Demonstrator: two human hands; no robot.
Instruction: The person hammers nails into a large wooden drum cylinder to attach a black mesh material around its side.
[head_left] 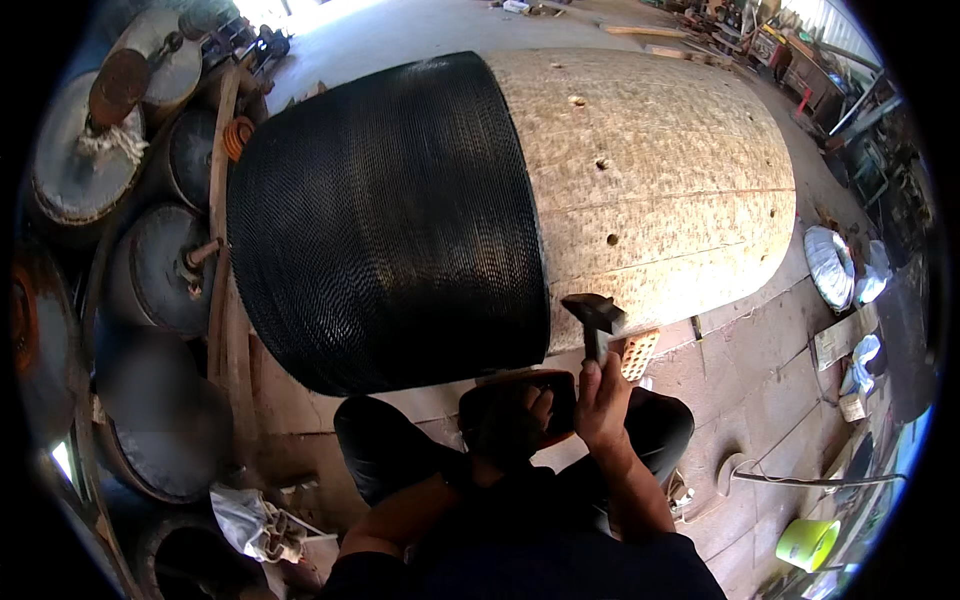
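A large horizontal cylinder spans the centre, its left part covered in black ridged mesh (390,220), its right part pale, speckled wood (670,170) with small holes. My right hand (605,395) grips a hammer (595,315), whose head is raised against the cylinder's lower pale side as seen here. My left hand (528,410) is lower, its fingers curled in or over a dark container (560,395) below the cylinder; what they hold, if anything, is hidden in shadow. A perforated brick (640,352) shows beneath the cylinder beside my right hand.
Metal drums (85,160) and long boards (225,120) crowd the left. A cloth bundle (250,520) lies lower left. At right are white bags (830,265), planks (845,330), a curved rod (790,478) and a green bucket (805,543). Scrap and tools (780,60) line the back right.
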